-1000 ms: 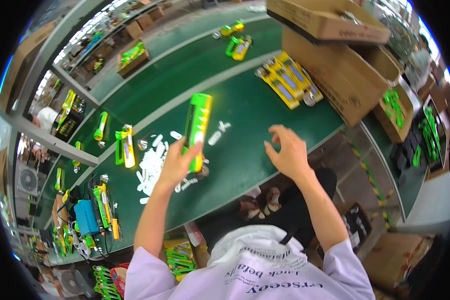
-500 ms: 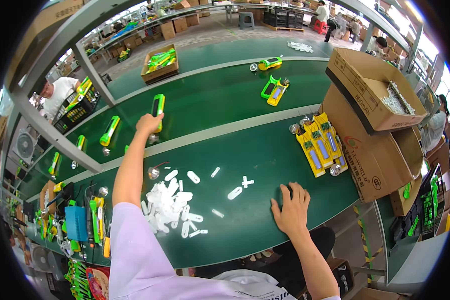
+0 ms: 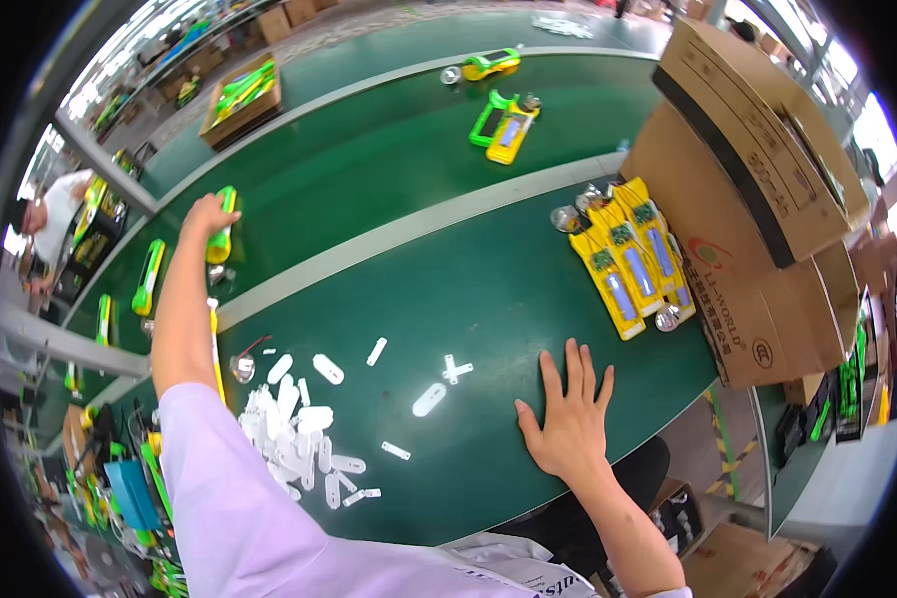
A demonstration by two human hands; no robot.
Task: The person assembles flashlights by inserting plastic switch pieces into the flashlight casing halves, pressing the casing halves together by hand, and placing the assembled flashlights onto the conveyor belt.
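On the green belt at the far left, my left hand (image 3: 205,215) has its fingers closed on a green and yellow flashlight (image 3: 223,227); its reflector end points toward me. My right hand (image 3: 566,419) rests palm down on the green worktable (image 3: 488,289), fingers spread, holding nothing. Between my arms lies a heap of white plastic strips and oval plates (image 3: 294,434). A loose oval plate (image 3: 430,400) and crossed small strips (image 3: 455,370) lie nearer the right hand. Beyond that hand sit several yellow flashlight halves (image 3: 623,261) with blue batteries and circuit boards.
Large cardboard boxes (image 3: 738,289) are stacked at the right edge. An opened flashlight casing (image 3: 506,130) and another flashlight (image 3: 490,65) lie farther along the belt. A carton of green parts (image 3: 241,105) stands behind it. A person (image 3: 58,224) is at the far left.
The view has tilted and shifted, so the scene sits farther left. My left hand remains at the flashlight. The right hand's fingers are more spread and stretched out.
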